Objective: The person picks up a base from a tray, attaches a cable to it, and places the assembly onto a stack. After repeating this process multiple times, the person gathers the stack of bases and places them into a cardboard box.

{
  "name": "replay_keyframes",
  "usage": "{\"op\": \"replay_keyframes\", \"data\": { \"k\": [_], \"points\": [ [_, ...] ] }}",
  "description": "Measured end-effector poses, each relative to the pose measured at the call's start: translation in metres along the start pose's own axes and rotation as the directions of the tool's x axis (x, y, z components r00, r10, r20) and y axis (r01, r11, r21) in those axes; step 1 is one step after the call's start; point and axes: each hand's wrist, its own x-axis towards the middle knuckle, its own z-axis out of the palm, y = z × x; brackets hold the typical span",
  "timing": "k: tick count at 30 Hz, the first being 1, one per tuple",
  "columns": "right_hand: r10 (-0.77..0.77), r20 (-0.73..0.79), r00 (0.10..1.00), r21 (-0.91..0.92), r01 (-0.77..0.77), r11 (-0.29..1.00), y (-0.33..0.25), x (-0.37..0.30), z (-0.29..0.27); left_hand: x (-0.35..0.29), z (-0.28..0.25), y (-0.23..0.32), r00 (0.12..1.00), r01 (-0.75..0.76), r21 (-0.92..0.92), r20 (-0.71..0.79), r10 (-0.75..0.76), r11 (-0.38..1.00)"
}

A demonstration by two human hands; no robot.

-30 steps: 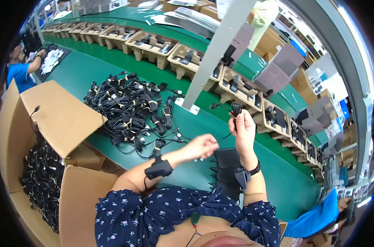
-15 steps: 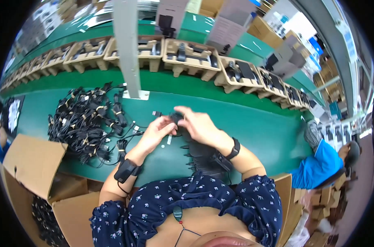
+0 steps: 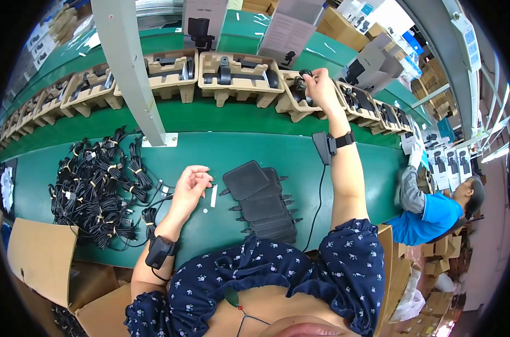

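My right hand (image 3: 322, 91) is stretched out over a tan moulded tray (image 3: 296, 110), its fingers pinched on a coiled black cable (image 3: 306, 73). Other black parts lie in that tray, partly hidden by the hand. Lower down, my left hand (image 3: 192, 184) rests just above the green table with its fingers loosely bent and nothing in them. Beside it lies a small white strip (image 3: 214, 196). Between my arms is an overlapping stack of flat black panels (image 3: 260, 196) with short plugs at their sides. To the left spreads a heap of banded black cables (image 3: 92, 191).
A row of similar trays (image 3: 241, 90) with black parts runs along the far side. A metal post (image 3: 128, 67) rises from the table. Printed boxes (image 3: 288, 36) stand behind. An open carton (image 3: 39, 258) is at lower left; a co-worker in blue (image 3: 429, 216) sits at right.
My hands have parted. The right has moved up and right to the tray with the cable; the left has drawn back a little left. The black panels are now in plain sight.
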Motion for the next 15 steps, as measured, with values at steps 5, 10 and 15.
{"op": "replay_keyframes", "data": {
  "k": [5, 10, 15],
  "points": [
    [0.101, 0.1, 0.99, -0.259, -0.072, 0.963, 0.025, 0.031, 0.01, 0.001, 0.003, 0.001, 1.0, -0.022, 0.05, 0.02, 0.021, 0.998],
    [0.113, 0.081, 0.99, -0.572, -0.047, 0.819, 0.01, 0.033, 0.004, 0.0, 0.001, 0.0, 1.0, -0.01, 0.048, 0.012, 0.009, 0.999],
    [0.094, 0.151, 0.984, -0.653, 0.028, 0.757, 0.019, 0.035, 0.009, 0.0, -0.002, -0.001, 1.0, 0.003, 0.068, 0.022, -0.004, 0.998]
  ]
}}
